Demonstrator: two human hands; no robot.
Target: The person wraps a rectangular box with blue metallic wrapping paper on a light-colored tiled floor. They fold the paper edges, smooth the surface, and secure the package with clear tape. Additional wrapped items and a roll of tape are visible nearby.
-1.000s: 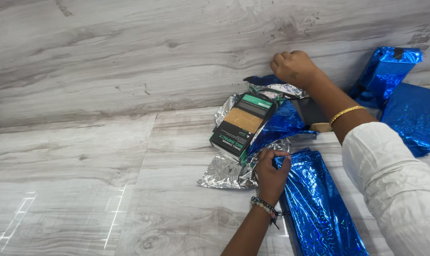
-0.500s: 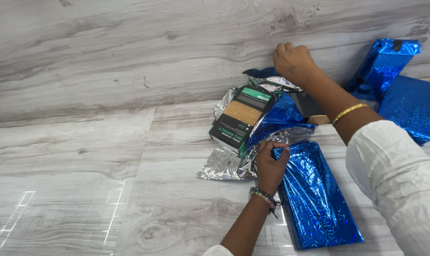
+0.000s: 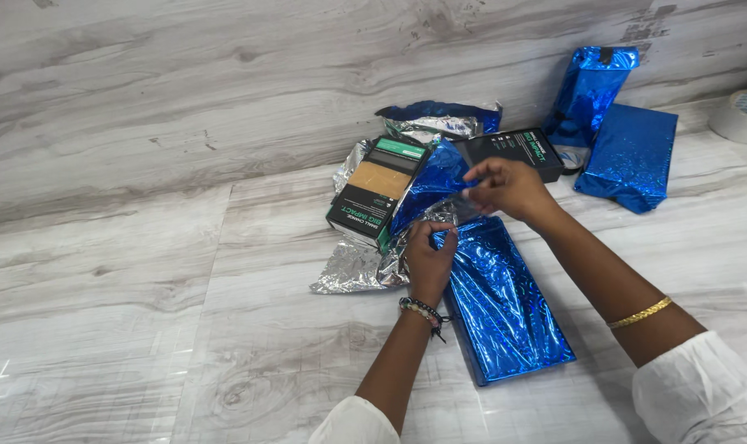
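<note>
Two hands work at the top edge of the wrapped blue box (image 3: 505, 304) lying on the floor (image 3: 143, 312): left hand (image 3: 429, 256) pinches a foil corner, right hand (image 3: 505, 187) grips loose foil (image 3: 439, 177). Thin, slippery, crinkly foil likely tears easily; hold it by folded edges.

**Grey wood-look floor carrying a cluster of foil and boxes**

A pale grey wood-grain floor (image 3: 143, 329) is bearing everything — its planks are running up to a matching wall. Just under the left hand (image 3: 429, 259) a flat package wrapped in blue foil (image 3: 505, 308) is lying, and beside that hand's far side crumpled silver foil (image 3: 353, 271) is spreading out with a green-and-black box (image 3: 378, 185) resting on it. Beyond the right hand (image 3: 509, 187) a black box (image 3: 517, 148) is sitting, and further right two blue wrapped parcels (image 3: 624, 152) are resting — a roll of tape (image 3: 740, 115) is lying at the edge.
</note>
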